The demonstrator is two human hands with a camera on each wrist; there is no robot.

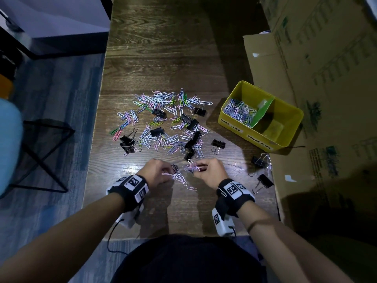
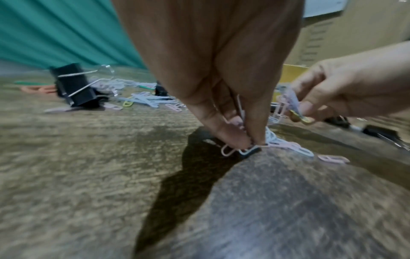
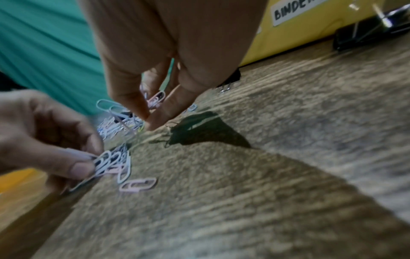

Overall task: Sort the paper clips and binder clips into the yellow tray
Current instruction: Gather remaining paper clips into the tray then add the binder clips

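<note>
The table (image 1: 163, 58) is dark wood with a plain grain and a sheen that catches the light near the hands. The paper clips (image 1: 163, 103) look like wire with a smooth coloured coating, pastel and glossy. The binder clips (image 1: 156, 131) have matt black bodies and shiny bare metal wire handles. The yellow tray (image 1: 293, 117) looks smooth and slightly glossy, with paper labels (image 1: 231, 126). The boxes (image 1: 326, 58) are matt brown cardboard.

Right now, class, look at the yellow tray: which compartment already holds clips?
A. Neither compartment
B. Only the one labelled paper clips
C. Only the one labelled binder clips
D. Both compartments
B: in the head view the yellow tray has a heap of paper clips in its left compartment, behind the paper clips label, while the compartment behind the binder clips label holds no clips.
</note>
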